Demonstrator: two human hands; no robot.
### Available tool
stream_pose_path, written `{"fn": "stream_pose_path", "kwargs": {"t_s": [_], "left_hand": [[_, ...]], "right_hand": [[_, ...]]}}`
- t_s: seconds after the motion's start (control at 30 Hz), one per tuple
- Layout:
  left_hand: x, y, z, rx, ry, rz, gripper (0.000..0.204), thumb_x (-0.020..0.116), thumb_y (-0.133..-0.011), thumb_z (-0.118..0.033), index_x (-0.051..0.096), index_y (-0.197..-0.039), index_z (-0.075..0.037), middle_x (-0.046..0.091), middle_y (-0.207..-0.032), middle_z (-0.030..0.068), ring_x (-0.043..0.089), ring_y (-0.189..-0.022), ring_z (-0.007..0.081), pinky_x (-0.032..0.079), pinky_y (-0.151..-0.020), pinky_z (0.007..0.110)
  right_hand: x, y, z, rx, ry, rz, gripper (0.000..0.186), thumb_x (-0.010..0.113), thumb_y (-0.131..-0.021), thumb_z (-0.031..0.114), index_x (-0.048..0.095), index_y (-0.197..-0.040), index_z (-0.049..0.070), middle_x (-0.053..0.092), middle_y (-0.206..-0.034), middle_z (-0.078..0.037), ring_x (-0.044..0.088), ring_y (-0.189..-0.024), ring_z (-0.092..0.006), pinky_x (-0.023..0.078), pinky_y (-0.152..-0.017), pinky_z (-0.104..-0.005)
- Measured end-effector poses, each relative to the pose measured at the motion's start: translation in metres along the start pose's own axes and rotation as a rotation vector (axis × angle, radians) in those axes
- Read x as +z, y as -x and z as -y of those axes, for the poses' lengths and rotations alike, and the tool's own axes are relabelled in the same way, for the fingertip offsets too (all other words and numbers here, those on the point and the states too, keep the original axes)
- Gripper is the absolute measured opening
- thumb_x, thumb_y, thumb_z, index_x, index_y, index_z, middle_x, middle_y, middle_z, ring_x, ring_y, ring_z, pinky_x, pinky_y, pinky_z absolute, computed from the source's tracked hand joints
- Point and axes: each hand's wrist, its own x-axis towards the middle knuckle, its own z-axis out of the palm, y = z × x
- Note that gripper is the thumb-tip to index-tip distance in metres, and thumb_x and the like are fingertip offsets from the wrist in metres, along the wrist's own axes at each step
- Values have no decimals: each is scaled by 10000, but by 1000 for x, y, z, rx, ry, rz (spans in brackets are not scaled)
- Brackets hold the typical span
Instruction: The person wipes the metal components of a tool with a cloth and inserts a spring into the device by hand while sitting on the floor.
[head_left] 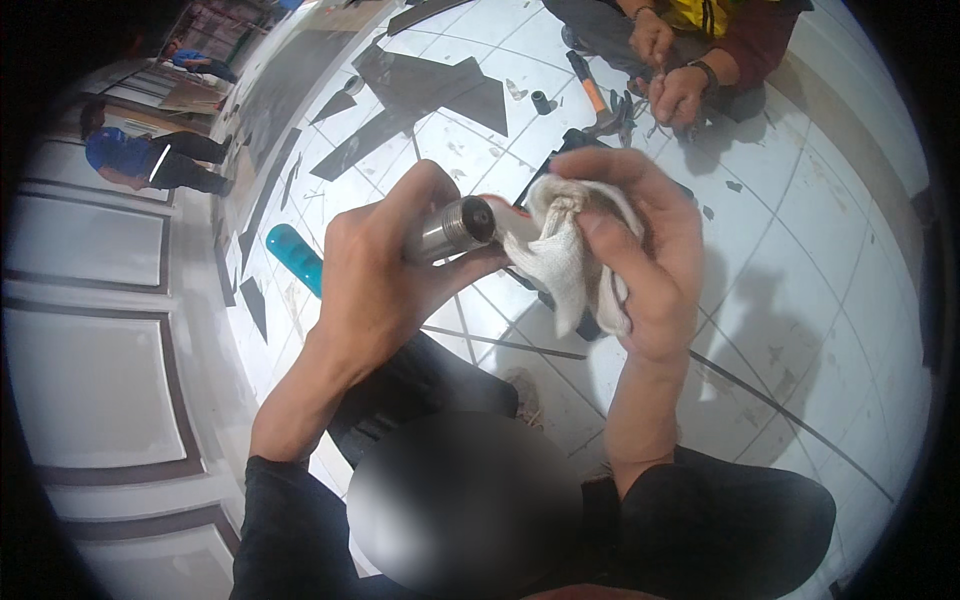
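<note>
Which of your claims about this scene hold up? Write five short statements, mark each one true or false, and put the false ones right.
1. The left hand holds a metal cylinder. True.
2. The right hand is empty. False: it holds a white cloth.
3. A teal object shows to the right of the right hand. False: it shows to the left of the left hand.
4. A tool with an orange handle lies near another person's hands. True.
5. The floor is made of wooden planks. False: it is laid with pale tiles.
</note>
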Motion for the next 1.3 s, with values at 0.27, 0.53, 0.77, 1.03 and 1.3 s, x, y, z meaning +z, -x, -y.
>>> {"fn": "stream_pose_path", "kwargs": {"t_s": [0.27, 0.53, 0.77, 1.03, 1.3], "left_hand": [[-7, -4, -4, 48, 135, 132, 474, 950, -698, -295, 616, -928, -49, 694, -752, 92, 688, -681, 188, 526, -637, 297], [-9, -7, -6, 36, 303, 325, 525, 962, -670, -322, 606, -931, -39, 666, -742, 79, 659, -667, 173, 505, -634, 292], [-8, -5, -2, 80, 415, 437, 618, 976, -610, -396, 628, -980, -43, 678, -764, 92, 669, -696, 206, 508, -671, 314], [-3, -4, -7, 3, 358, 373, 640, 974, -607, -380, 633, -1003, -9, 666, -759, 150, 678, -682, 318, 509, -653, 346], [-11, -2, -7, -62, 373, 331, 657, 1015, -505, -299, 597, -928, -21, 588, -707, 78, 534, -646, 162, 462, -632, 302]], "right_hand": [[-16, -2, 8, -209, 444, -91, 347, 682, -854, -5, 705, -1199, 27, 603, -1024, -37, 565, -936, -117, 460, -833, -245], [-4, -1, 9, -308, 575, -31, 263, 753, -872, 188, 694, -1035, -9, 616, -1016, -82, 593, -936, -156, 451, -836, -270], [3, -1, 6, -360, 516, 49, 225, 773, -845, 172, 674, -963, 7, 641, -982, -89, 611, -876, -156, 469, -798, -266], [17, 5, 16, -499, 684, 163, 328, 644, -681, -29, 801, -955, 60, 723, -954, -116, 687, -838, -240, 535, -717, -305], [15, 2, 16, -682, 709, 280, 284, 718, -663, 55, 792, -935, 20, 751, -965, -99, 710, -922, -273, 573, -766, -322]]}}
